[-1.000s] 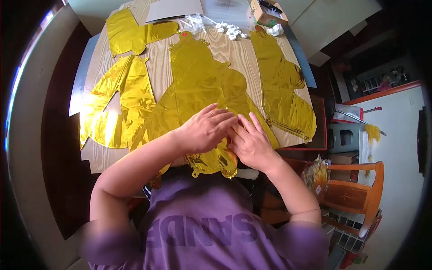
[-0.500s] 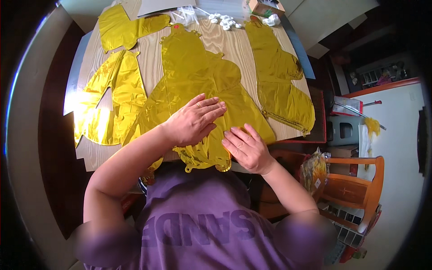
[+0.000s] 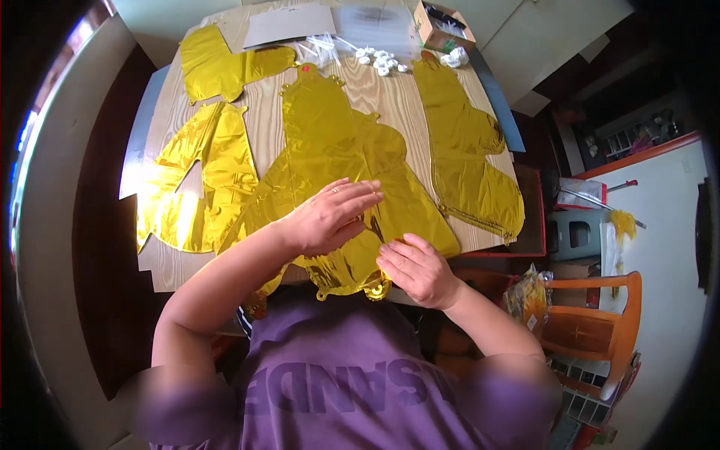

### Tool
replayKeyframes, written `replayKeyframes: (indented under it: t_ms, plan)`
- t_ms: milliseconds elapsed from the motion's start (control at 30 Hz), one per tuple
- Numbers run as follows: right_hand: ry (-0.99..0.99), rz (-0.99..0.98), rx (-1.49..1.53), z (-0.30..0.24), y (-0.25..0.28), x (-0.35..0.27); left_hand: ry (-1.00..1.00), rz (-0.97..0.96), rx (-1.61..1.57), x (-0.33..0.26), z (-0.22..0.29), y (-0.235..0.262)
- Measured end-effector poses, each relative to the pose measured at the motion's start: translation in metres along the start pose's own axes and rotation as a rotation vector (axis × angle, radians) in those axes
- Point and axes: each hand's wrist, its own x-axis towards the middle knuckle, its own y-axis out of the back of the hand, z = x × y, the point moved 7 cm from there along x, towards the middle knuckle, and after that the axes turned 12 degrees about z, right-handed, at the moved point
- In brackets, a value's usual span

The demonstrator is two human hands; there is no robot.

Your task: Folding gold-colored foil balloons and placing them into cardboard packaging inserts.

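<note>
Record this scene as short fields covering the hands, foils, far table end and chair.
Left hand: open, over the middle foil; contact unclear
Right hand: at that foil's near part; grip unclear
Other foils: far-left foil, near-left foil, right foil
Table, far end: grey board, white sticks, white pieces, box
Chair: wooden, right of the table

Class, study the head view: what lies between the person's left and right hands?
In the head view, shiny gold foil lies in the gap between the left hand and the right hand.
</note>
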Motion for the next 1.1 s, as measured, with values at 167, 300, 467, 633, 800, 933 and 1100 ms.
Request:
replayKeyframes:
  t_ms: [167,300,467,633,800,933,1100]
  plan:
    - [0.004,-0.085,0.11,0.003,0.006,0.017,0.063,0.156,0.258,0.003,-0.026,0.041]
    - [-0.434,-0.307,0.588,0.047,0.016,0.041,0.059,0.146,0.306,-0.012,-0.041,0.042]
    - [-1.005,0.065,0.334,0.172,-0.01,0.067,0.082,0.158,0.285,-0.009,-0.044,0.038]
    - [-0.937,-0.186,-0.202,0.216,-0.052,0.094,0.094,0.156,0.292,-0.011,-0.042,0.04]
    - [-1.082,-0.354,-0.038,0.227,-0.071,0.09,0.109,0.161,0.277,-0.012,-0.044,0.04]
    - [-0.99,-0.058,0.242,0.197,-0.07,0.099,0.121,0.144,0.299,-0.012,-0.044,0.038]
    - [-0.972,0.031,0.827,0.166,-0.077,0.099,0.153,0.103,0.301,-0.013,-0.044,0.037]
